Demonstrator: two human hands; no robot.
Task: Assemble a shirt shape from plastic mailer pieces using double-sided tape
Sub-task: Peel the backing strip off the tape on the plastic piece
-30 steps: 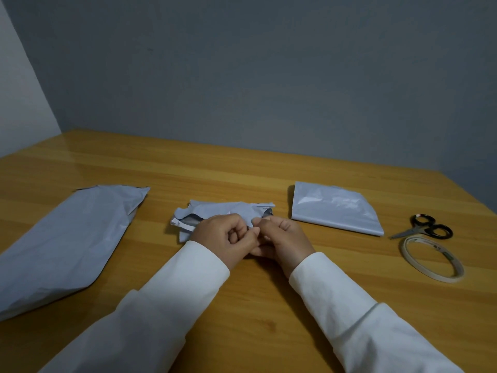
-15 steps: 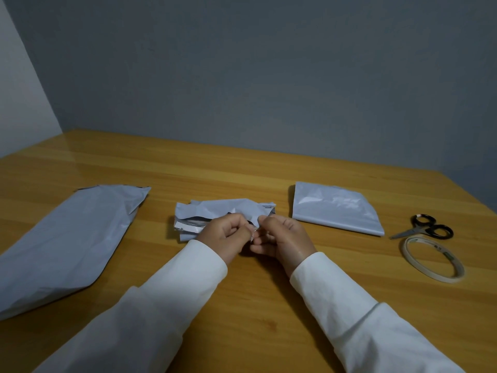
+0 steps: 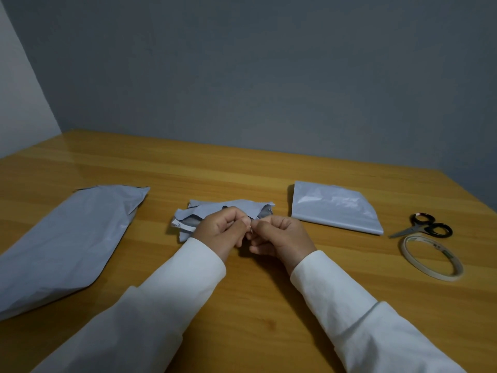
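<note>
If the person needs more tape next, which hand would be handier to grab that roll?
The right hand, probably. The tape roll lies on the table on its side, beside the scissors, with nothing between. The left hand would have to cross over. Both hands now pinch something tiny together.

Two hands, the left hand [image 3: 223, 232] and the right hand [image 3: 279, 235], meet and pinch something tiny just in front of a crumpled grey mailer piece [image 3: 228, 208] on the wooden table [image 3: 255, 305].
</note>
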